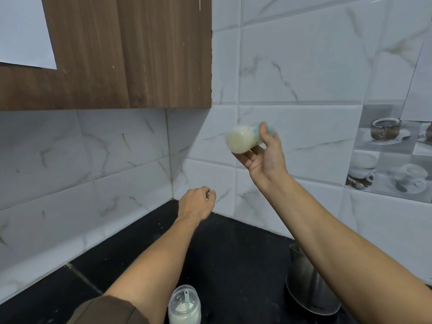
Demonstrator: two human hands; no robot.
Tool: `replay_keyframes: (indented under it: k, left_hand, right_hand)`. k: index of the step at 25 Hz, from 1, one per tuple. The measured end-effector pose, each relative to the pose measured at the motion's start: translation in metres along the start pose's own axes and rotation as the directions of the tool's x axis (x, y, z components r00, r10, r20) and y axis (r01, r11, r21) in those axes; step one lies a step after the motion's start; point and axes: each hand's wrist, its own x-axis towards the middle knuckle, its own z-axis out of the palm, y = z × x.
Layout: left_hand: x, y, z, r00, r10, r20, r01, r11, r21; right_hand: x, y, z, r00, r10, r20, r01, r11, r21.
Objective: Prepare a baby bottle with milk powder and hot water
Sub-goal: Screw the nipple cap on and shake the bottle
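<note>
My right hand (264,155) is raised in front of the tiled wall and grips the baby bottle (243,139), which lies almost sideways with its base toward me. The bottle is blurred and holds pale milky liquid; a teal part shows near my fingers. My left hand (197,203) hovers lower, above the black counter (233,258), fingers loosely curled with nothing in it. An open clear jar of white milk powder (184,305) with a scoop inside stands at the counter's near edge.
A steel kettle (308,284) sits on the counter under my right forearm. A brown wooden cabinet (117,54) hangs at upper left. White marble tiles cover both walls, which meet in a corner behind my left hand.
</note>
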Motion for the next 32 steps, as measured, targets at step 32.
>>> replay_keyframes:
  k: [32]
  left_hand:
    - [-0.002,-0.001,-0.008,1.0,0.003,-0.015,-0.003,1.0,0.022]
  right_hand:
    - [-0.013,0.003,0.004,0.949,0.175,0.262,-0.105,0.959,-0.263]
